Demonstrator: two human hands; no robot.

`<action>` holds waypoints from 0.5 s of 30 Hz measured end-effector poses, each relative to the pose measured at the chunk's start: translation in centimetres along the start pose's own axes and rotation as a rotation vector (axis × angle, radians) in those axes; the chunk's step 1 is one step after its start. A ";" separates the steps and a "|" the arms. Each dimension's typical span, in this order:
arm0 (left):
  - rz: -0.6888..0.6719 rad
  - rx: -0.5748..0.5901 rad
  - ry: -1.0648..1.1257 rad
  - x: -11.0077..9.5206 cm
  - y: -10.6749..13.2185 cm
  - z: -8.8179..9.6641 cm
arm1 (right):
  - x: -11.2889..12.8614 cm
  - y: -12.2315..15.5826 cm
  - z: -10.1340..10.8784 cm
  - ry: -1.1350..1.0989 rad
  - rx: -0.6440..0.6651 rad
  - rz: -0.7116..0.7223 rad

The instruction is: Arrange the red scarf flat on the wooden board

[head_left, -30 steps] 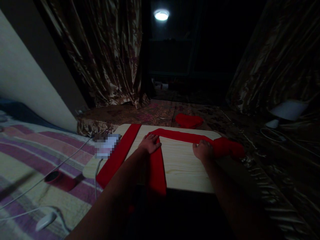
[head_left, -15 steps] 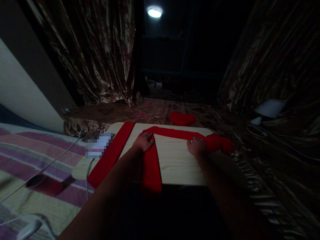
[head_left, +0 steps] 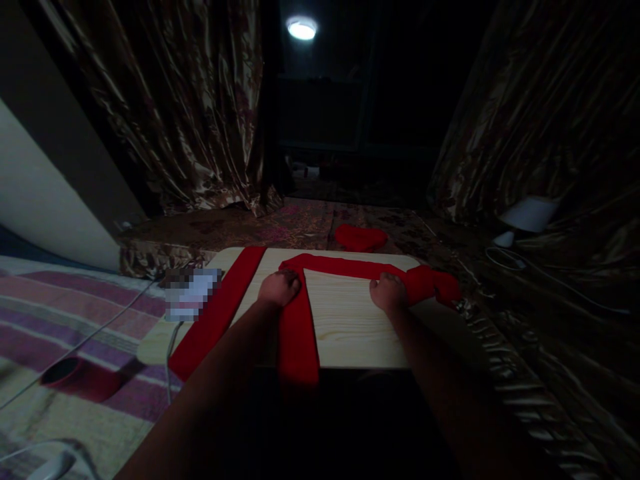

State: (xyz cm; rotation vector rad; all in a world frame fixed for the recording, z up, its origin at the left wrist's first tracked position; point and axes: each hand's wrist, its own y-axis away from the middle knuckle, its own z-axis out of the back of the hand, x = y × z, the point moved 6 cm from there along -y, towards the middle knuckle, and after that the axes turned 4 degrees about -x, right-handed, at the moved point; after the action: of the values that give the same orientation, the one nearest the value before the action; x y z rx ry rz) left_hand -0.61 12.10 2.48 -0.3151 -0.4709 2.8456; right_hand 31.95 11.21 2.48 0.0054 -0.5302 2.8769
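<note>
pretty dark room, only a round ceiling light (head_left: 302,29) is on up top. a small wooden desk (head_left: 345,327) sits in front of the person, with a long red cloth strip (head_left: 350,268) laid along its far edge and bent at a corner so the other part runs down toward the near edge and hangs off it. the left hand (head_left: 279,288) sits right on that bent corner, fingers curled down pinching the fabric there. the right hand (head_left: 389,292) is on the other end of the same strip, also curled, gripping the cloth just beside a bunched up red wad (head_left: 434,285) at the desk's right edge. a second red strip (head_left: 220,312) lies diagonally over the left side of the desk, apart from both hands. another red bundle (head_left: 360,237) sits on the patterned floor beyond the desk. striped bedding (head_left: 65,320) with white cables and a red tape roll (head_left: 75,377) is off to the left, shiny curtains (head_left: 165,107) behind.
</note>
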 end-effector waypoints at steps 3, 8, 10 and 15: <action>0.004 0.027 0.011 0.2 -0.2 -0.5 | 0.0 0.0 0.0 -0.010 -0.009 0.004; -0.022 0.186 0.010 0.3 -0.4 -1.9 | -0.1 0.0 0.0 -0.019 -0.027 0.006; -0.007 0.261 0.003 0.3 -0.3 -2.4 | -0.1 0.0 0.0 -0.023 -0.018 -0.003; 0.019 0.300 -0.001 0.3 0.0 -2.7 | -0.1 0.1 0.0 -0.026 -0.023 0.003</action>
State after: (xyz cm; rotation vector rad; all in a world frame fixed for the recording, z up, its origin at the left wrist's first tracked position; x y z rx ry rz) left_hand -0.20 12.94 -0.10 -0.2613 -0.0370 2.8779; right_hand 32.01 11.13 2.48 0.0390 -0.5680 2.8771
